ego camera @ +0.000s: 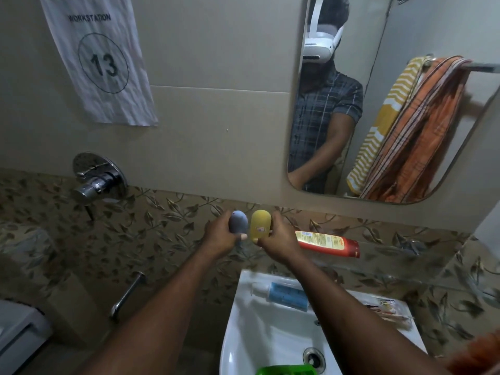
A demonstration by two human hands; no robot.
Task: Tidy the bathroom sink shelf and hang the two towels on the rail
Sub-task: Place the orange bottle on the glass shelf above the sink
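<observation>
My left hand [220,236] grips a small grey-blue bottle [238,222] and my right hand [280,239] grips a yellow bottle [260,224]. Both bottles are held upright, side by side, at the left end of the glass shelf [389,249]. A red and cream tube [328,243] lies on its side on that shelf, just right of my right hand. The mirror [359,147] reflects a yellow striped towel [384,120] and an orange striped towel [422,131] draped over a rail [484,67].
A white sink [273,328] lies below, with a blue and white tube [284,293] and a flat packet [389,307] on its back ledge and a green item [286,369] at its front. A chrome tap [97,180] and a paper sign [100,60] are on the left wall.
</observation>
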